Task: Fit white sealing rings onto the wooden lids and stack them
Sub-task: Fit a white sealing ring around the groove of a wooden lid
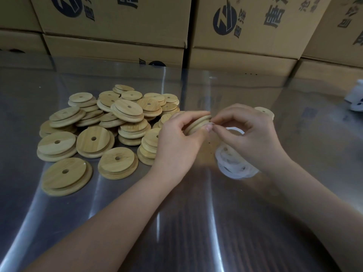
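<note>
Ahead of you stands a wall of cardboard boxes (117,26) printed in dark ink, and in front of them your shiny metal table (176,222) runs across the whole view. On its left half lies the loose pile of wooden lids (94,138), round discs with a small centre hole, many overlapping and some lying flat on their own toward you. Your left hand (176,146) is raised just right of that pile, fingers and thumb curled round the held lid (196,124), which is tilted nearly edge-on. Your right hand (249,132) meets it from the right, thumb and forefinger pinching narrowly at the lid's rim; whether a ring is caught between them cannot be told. Below your right hand, on the table, sits the heap of white sealing rings (233,165). One single lid (264,111) lies just beyond your right knuckles. A blurred white object (355,99) sits at the far right edge.
</note>
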Demonstrator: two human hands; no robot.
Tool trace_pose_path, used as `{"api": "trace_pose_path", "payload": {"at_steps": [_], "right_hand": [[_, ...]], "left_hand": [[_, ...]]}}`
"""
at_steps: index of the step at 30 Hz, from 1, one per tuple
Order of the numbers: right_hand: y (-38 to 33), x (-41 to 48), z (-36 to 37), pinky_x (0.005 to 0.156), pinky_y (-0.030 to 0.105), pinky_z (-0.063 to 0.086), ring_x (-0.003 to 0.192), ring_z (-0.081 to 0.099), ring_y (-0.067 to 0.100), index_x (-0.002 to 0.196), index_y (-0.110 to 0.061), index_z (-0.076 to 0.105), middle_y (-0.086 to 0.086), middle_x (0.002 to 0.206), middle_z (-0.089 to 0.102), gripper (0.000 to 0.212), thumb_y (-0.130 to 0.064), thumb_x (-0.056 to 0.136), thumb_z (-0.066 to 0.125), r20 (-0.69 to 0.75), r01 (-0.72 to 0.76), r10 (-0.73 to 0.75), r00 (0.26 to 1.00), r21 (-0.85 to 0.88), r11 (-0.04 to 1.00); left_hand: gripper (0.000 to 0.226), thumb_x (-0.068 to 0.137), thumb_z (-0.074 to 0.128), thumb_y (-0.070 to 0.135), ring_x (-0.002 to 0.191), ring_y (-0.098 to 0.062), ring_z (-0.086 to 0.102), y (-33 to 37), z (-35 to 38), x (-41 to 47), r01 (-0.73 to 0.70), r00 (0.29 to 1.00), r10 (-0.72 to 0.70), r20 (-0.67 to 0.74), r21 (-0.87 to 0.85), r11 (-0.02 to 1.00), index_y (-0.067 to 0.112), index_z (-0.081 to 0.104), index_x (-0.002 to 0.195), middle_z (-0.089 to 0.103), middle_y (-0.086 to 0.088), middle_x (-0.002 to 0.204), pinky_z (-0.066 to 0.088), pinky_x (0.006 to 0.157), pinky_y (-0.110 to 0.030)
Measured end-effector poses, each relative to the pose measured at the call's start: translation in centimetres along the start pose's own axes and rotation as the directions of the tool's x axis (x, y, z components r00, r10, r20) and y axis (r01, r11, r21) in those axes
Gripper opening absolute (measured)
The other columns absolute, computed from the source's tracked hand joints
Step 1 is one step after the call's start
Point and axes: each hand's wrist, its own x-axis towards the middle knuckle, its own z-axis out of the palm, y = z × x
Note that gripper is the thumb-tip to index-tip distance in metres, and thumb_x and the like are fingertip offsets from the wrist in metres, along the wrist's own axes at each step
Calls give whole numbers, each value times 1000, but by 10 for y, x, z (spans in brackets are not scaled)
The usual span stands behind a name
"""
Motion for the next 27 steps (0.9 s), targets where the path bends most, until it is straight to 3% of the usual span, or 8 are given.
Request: {"api": "trace_pose_path", "payload": {"at_steps": [7, 9, 14, 18, 24, 27], "right_hand": [[-2, -5, 13, 77, 41, 56, 83, 69, 18, 86, -10, 72, 3, 84, 72, 7, -4, 83, 72, -130, -143, 159, 979, 119, 983], [-2, -4, 15, 76, 41, 56, 82, 69, 17, 86, -10, 72, 1, 84, 72, 6, -5, 84, 71, -140, -146, 159, 977, 96, 985], [-2, 2, 5, 72, 25, 55, 79, 67, 7, 86, -21, 69, -17, 82, 68, 14, -7, 85, 69, -105, -130, 131, 986, 15, 991], [-1, 5, -4, 68, 22, 52, 74, 66, 8, 82, -18, 69, -12, 75, 68, 15, -3, 84, 69, -51, -146, 144, 988, -36, 989], [-2, 5, -6, 65, 17, 44, 67, 58, 12, 81, -5, 69, 0, 72, 65, 8, 3, 82, 70, -14, -13, 10, 1000, -222, 975], [-2, 3, -3, 67, 26, 50, 69, 63, 18, 82, -4, 71, 1, 75, 67, 5, 1, 82, 71, -28, -4, -1, 1000, -175, 985]], "left_hand": [[19, 87, 69, 7, 100, -10, 68, 0, 1, -1, 50, 998, -56, -31, -181, 982, 22, 71, 99, 73, 2, 100, 54, 95, -41], [20, 88, 68, 7, 99, -8, 67, 0, 0, 0, 46, 998, -53, -38, -174, 984, 22, 71, 100, 73, 4, 100, 54, 95, -37], [21, 88, 67, 4, 96, -4, 67, 2, 1, 2, -18, 999, 13, -35, -132, 991, 21, 70, 100, 72, 6, 97, 53, 89, -24], [23, 87, 67, 1, 95, -2, 66, 3, 2, 2, -67, 998, 66, -14, -65, 996, 18, 71, 102, 72, 7, 97, 51, 88, -19], [24, 87, 66, -1, 94, 1, 65, 4, -1, 3, -103, 994, 103, 27, 7, 995, 18, 71, 102, 70, 11, 95, 47, 86, -13], [25, 88, 66, 0, 95, 1, 64, 3, -4, 2, -109, 993, 109, 41, 12, 994, 20, 70, 101, 70, 11, 96, 47, 86, -12]]}}
